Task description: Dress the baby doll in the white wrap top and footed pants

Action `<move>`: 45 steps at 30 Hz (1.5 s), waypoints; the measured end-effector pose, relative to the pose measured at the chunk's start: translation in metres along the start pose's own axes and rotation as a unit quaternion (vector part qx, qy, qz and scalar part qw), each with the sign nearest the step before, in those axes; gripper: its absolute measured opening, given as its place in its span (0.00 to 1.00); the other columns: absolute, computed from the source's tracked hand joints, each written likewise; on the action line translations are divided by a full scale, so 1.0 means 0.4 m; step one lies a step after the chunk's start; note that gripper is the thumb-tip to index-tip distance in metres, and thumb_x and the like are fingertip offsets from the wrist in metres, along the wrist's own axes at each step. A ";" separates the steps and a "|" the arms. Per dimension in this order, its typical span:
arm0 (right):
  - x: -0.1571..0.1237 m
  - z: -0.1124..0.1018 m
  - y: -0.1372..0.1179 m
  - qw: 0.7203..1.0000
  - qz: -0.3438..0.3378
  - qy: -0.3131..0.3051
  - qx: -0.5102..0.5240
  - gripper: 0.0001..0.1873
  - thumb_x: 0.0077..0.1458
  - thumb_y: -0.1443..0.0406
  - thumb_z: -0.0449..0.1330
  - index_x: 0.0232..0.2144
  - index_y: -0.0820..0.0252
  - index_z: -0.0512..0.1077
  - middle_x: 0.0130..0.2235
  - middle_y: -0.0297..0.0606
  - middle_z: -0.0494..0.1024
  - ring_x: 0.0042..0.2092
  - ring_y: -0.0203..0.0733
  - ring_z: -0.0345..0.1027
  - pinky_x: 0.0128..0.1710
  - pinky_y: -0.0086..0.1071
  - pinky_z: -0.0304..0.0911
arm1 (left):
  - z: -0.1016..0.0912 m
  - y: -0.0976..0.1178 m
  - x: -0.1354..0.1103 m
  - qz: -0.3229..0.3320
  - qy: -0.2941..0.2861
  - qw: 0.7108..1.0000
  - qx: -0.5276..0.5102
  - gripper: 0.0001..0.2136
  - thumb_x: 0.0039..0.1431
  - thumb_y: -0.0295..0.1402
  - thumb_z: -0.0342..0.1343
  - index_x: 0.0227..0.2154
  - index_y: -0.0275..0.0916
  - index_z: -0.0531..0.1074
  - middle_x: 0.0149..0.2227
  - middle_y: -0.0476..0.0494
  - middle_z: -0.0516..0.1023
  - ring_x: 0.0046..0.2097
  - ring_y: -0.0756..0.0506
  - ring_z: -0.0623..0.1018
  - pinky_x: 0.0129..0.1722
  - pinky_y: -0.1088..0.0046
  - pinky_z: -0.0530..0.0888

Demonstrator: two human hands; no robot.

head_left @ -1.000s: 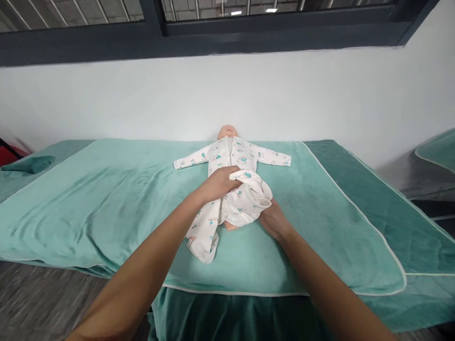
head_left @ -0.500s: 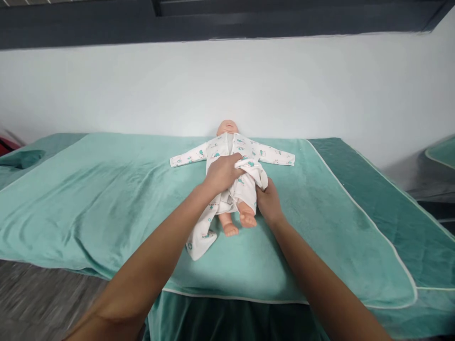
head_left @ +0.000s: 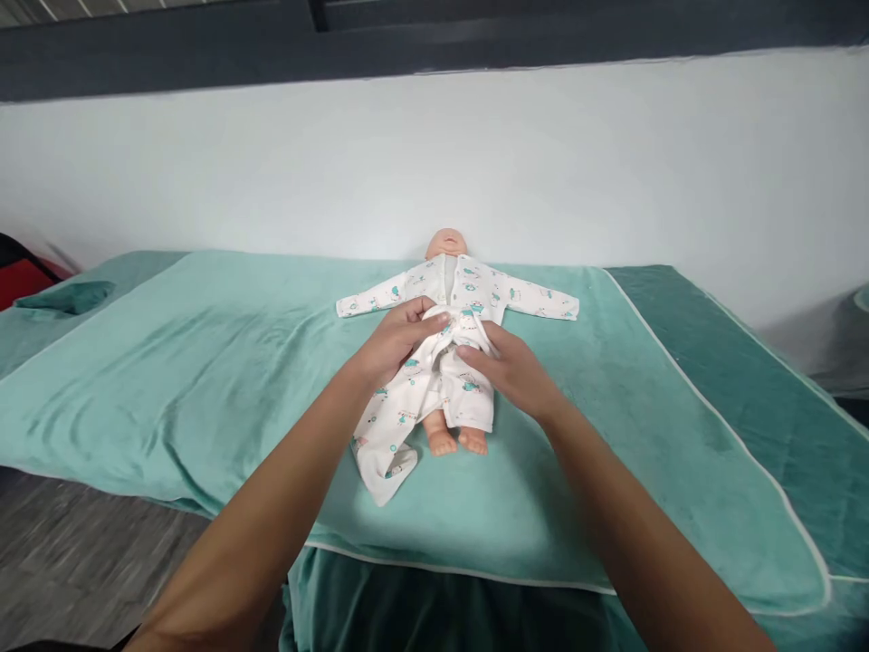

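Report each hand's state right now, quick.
Left hand: closed, pinching the romper at the baby doll's waist.
Right hand: laid on the romper's front; whether it grips cannot be told.

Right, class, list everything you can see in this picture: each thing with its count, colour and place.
doll: one, peach, on its back on the towel, feet bare
sleepsuit: one, white with teal prints, on the doll
towel: one, light teal, white edge, spread over the cover
cover: one, darker green, under the towel
folded cloth: one, green, far left
wall: white, behind
window frame: dark, top
floor: grey, lower left
left hand: grips the sleepsuit's waist
right hand: lies on the sleepsuit's waist
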State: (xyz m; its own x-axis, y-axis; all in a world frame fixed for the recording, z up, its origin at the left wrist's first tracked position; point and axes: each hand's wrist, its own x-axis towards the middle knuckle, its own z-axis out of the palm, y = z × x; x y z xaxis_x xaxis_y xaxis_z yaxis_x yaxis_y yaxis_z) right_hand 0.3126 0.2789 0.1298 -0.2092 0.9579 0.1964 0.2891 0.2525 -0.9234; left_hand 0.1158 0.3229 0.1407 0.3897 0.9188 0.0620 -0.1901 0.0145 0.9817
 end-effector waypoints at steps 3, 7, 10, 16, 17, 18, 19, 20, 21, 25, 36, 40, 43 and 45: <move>0.042 0.010 -0.042 0.998 0.011 -0.052 0.022 0.21 0.53 0.51 0.68 0.45 0.55 0.77 0.45 0.35 0.81 0.47 0.48 0.72 0.49 0.39 0.65 | 0.038 0.019 0.012 0.056 0.020 0.998 0.025 0.19 0.51 0.44 0.70 0.28 0.39 0.66 0.26 0.54 0.68 0.28 0.52 0.68 0.29 0.76 0.65; 0.066 0.020 -0.021 0.993 0.072 -0.048 0.084 0.17 0.48 0.54 0.70 0.35 0.60 0.77 0.35 0.35 0.81 0.38 0.43 0.72 0.39 0.35 0.64 | 0.044 0.018 0.006 0.075 0.041 0.995 0.053 0.18 0.53 0.45 0.68 0.28 0.39 0.66 0.26 0.54 0.66 0.29 0.52 0.67 0.29 0.76 0.64; 0.064 0.017 0.012 0.978 0.097 -0.012 0.183 0.15 0.46 0.56 0.70 0.33 0.60 0.76 0.31 0.32 0.78 0.32 0.39 0.68 0.35 0.32 0.62 | 0.017 0.000 -0.019 0.038 0.013 0.995 0.093 0.17 0.54 0.48 0.66 0.31 0.39 0.70 0.27 0.53 0.67 0.27 0.53 0.65 0.28 0.76 0.62; 0.060 0.004 0.016 0.968 0.082 -0.073 0.227 0.16 0.52 0.53 0.66 0.27 0.60 0.73 0.27 0.32 0.73 0.27 0.35 0.62 0.29 0.30 0.56 | -0.030 -0.030 -0.062 -0.030 -0.034 0.989 0.141 0.19 0.51 0.48 0.68 0.37 0.38 0.74 0.31 0.52 0.73 0.28 0.52 0.68 0.28 0.76 0.62; 0.062 0.005 0.011 0.971 0.077 -0.087 0.211 0.18 0.53 0.51 0.65 0.26 0.60 0.73 0.26 0.32 0.72 0.27 0.35 0.61 0.28 0.30 0.55 | -0.030 -0.034 -0.061 -0.024 -0.011 0.994 0.103 0.20 0.52 0.48 0.68 0.38 0.38 0.73 0.31 0.52 0.74 0.29 0.52 0.70 0.29 0.76 0.64; 0.064 0.006 0.005 0.974 0.073 -0.099 0.188 0.20 0.53 0.49 0.65 0.26 0.60 0.72 0.25 0.31 0.72 0.26 0.34 0.60 0.28 0.30 0.55 | -0.028 -0.038 -0.058 -0.015 0.009 0.998 0.066 0.20 0.52 0.49 0.67 0.37 0.38 0.73 0.31 0.51 0.75 0.30 0.51 0.72 0.30 0.75 0.66; 0.066 0.009 0.001 0.978 0.072 -0.111 0.163 0.21 0.53 0.48 0.66 0.26 0.60 0.72 0.24 0.31 0.71 0.26 0.34 0.60 0.28 0.30 0.55 | -0.024 -0.041 -0.053 -0.005 0.024 0.999 0.034 0.21 0.51 0.49 0.68 0.37 0.38 0.72 0.31 0.50 0.76 0.31 0.50 0.74 0.32 0.75 0.68; 0.067 0.014 -0.003 0.980 0.074 -0.122 0.136 0.21 0.51 0.48 0.67 0.26 0.60 0.72 0.24 0.30 0.71 0.26 0.34 0.60 0.29 0.30 0.55 | -0.019 -0.043 -0.047 0.004 0.034 0.999 0.010 0.21 0.51 0.50 0.68 0.36 0.38 0.72 0.31 0.49 0.77 0.32 0.49 0.75 0.33 0.74 0.70; 0.069 0.020 -0.006 0.982 0.079 -0.131 0.112 0.20 0.49 0.49 0.69 0.26 0.60 0.72 0.23 0.30 0.71 0.27 0.34 0.60 0.29 0.30 0.55 | -0.012 -0.043 -0.040 0.011 0.040 0.999 -0.003 0.21 0.51 0.50 0.68 0.35 0.38 0.72 0.31 0.49 0.77 0.32 0.48 0.76 0.33 0.74 0.71; 0.072 0.043 -0.006 0.984 0.107 -0.117 0.083 0.19 0.43 0.53 0.73 0.24 0.59 0.71 0.23 0.29 0.71 0.27 0.35 0.61 0.30 0.31 0.55 | 0.012 -0.040 -0.019 0.026 0.045 0.998 -0.019 0.19 0.51 0.49 0.68 0.33 0.38 0.72 0.28 0.50 0.77 0.28 0.49 0.75 0.30 0.74 0.71; 0.077 0.046 0.027 0.958 0.138 -0.022 0.249 0.15 0.44 0.59 0.71 0.31 0.59 0.71 0.24 0.28 0.71 0.27 0.34 0.61 0.29 0.30 0.57 | -0.056 -0.039 -0.058 -0.047 -0.080 0.990 0.106 0.29 0.39 0.38 0.75 0.46 0.39 0.74 0.42 0.47 0.77 0.42 0.46 0.76 0.39 0.73 0.72; 0.074 0.042 0.026 0.955 0.142 -0.057 0.253 0.17 0.45 0.58 0.72 0.34 0.59 0.73 0.28 0.29 0.74 0.29 0.35 0.64 0.30 0.30 0.59 | -0.063 -0.060 -0.059 -0.034 0.009 0.997 0.067 0.19 0.45 0.39 0.72 0.38 0.38 0.73 0.33 0.51 0.74 0.33 0.50 0.73 0.33 0.75 0.68; 0.065 0.035 0.014 0.959 0.139 -0.108 0.223 0.20 0.46 0.56 0.73 0.39 0.59 0.75 0.35 0.33 0.79 0.34 0.38 0.70 0.34 0.31 0.63 | -0.051 -0.078 -0.044 0.001 0.086 0.996 -0.026 0.17 0.46 0.37 0.71 0.35 0.38 0.72 0.31 0.52 0.74 0.31 0.51 0.73 0.33 0.75 0.68; 0.061 0.033 0.007 0.959 0.138 -0.139 0.204 0.21 0.46 0.56 0.74 0.40 0.59 0.77 0.38 0.35 0.81 0.36 0.41 0.73 0.37 0.33 0.66 | -0.037 -0.084 -0.034 0.008 0.103 0.992 -0.076 0.17 0.46 0.37 0.71 0.37 0.38 0.73 0.32 0.51 0.76 0.32 0.50 0.74 0.34 0.75 0.70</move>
State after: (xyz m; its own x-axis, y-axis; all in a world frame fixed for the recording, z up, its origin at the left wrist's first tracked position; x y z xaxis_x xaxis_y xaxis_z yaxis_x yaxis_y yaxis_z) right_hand 0.2961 0.3011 0.1275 -0.4344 0.8931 -0.1170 -0.0084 -0.1340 -0.9909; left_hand 0.1037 0.3157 0.1042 0.1969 0.9802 0.0231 -0.3343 0.0450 0.9414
